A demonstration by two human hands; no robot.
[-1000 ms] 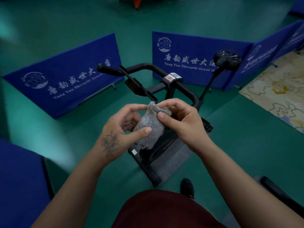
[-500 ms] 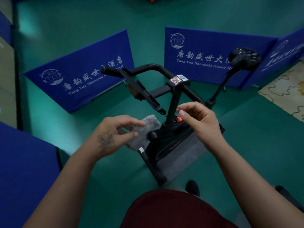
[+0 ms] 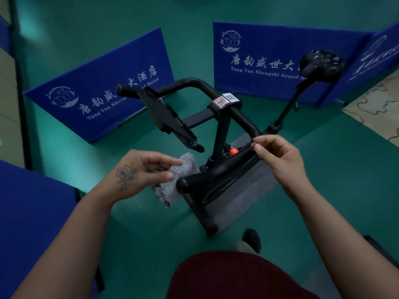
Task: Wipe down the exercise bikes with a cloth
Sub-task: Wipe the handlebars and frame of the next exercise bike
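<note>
Two hands are waiting: the left hand (image 3: 138,175) is pinching the cloth (image 3: 177,178) right beside the near handlebar (image 3: 216,171), which is pointing away to the right, while the right hand (image 3: 278,156) is hanging loosely curled and holding nothing.

A hotel gym — exercise bike (image 3: 218,147), green floor (image 3: 86,18), "Grand Hotel" banners (image 3: 259,57).

exercise bike (image 3: 218,134) centre | cloth (image 3: 179,178) left of its near handlebar | banners (image 3: 103,87) behind (saddle (image 3: 321,63) far right)
</note>
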